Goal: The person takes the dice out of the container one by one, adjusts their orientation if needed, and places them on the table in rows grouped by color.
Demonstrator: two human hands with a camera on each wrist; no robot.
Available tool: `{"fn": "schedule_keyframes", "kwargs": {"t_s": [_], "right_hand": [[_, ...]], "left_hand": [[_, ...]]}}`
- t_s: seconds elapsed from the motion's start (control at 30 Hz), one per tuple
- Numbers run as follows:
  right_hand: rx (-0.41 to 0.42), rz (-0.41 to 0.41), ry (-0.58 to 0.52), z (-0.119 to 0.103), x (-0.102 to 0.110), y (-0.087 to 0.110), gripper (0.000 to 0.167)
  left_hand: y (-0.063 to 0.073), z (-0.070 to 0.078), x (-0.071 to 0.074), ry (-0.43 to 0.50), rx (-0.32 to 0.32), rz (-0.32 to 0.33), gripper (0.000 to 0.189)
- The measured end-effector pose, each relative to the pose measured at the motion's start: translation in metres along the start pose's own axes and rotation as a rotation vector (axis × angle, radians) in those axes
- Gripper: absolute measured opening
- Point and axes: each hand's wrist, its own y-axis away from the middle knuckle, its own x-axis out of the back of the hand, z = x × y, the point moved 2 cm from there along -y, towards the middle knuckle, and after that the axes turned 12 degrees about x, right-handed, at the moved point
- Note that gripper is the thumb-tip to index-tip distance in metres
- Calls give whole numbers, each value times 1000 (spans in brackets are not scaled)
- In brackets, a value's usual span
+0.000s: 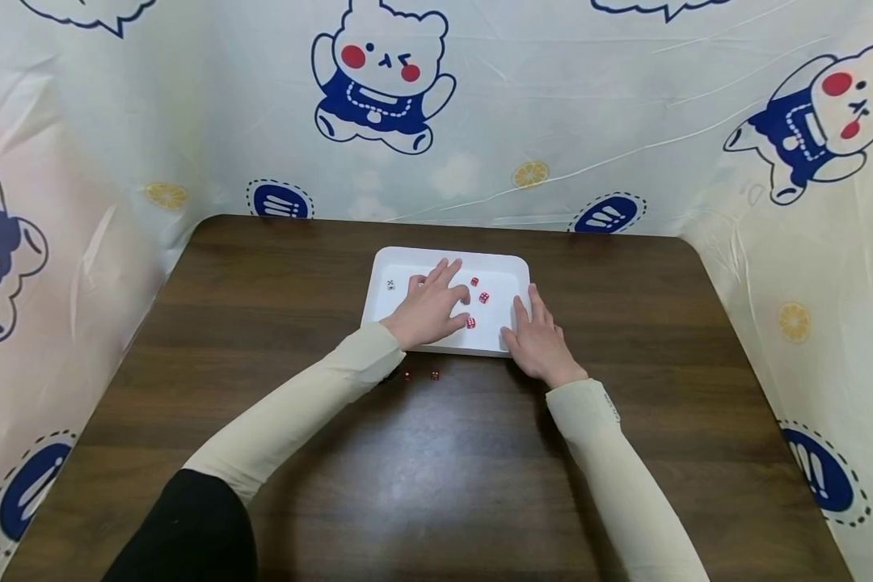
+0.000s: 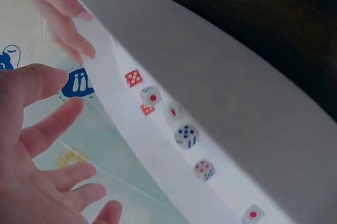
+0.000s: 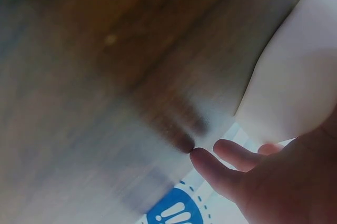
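Left hand: the left hand (image 1: 428, 314) is above the white tray (image 1: 496, 339), its fingers spread and softly bent; they hold nothing that I can see.
Right hand: the right hand (image 1: 541, 347) is at the tray's right edge, with fingers quite straight and apart, some inside the edge and some outside (how firmly they press, I cannot tell).
Red dice in the tray: three red dice (image 1: 483, 297) lie to the right of the left fingers, the lowest one just beside the thumb tip.
White dice: one white die (image 1: 390, 284) lies to the left of the left fingers; in the left wrist view, a row of white dice (image 2: 187, 137) lies to the right of these fingers.
Red dice on the wood: two more red dice (image 1: 435, 375) rest on the brown table (image 1: 480, 485), behind the left fingers, near the pale left sleeve (image 1: 298, 412).
Beyond the fingertips: a printed sheet (image 1: 480, 97) hangs behind the table.
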Motion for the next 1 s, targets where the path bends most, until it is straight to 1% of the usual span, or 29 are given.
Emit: {"fn": "schedule_keyframes", "kwargs": {"t_s": [0.3, 0.47, 0.6, 0.73, 1.0], "right_hand": [[8, 6, -1, 0, -1, 0, 71], [12, 11, 7, 2, -2, 0, 71], [16, 11, 13, 2, -2, -1, 71], [15, 12, 11, 3, -1, 0, 70], [14, 13, 9, 3, -1, -1, 70]], "left_hand": [[-7, 5, -13, -37, 49, -69, 26], [-12, 3, -20, -36, 89, -88, 27], [-15, 2, -25, -48, 98, -102, 26], [-17, 4, -29, -77, 102, -106, 26], [-20, 6, -35, -132, 103, -90, 25]]}}
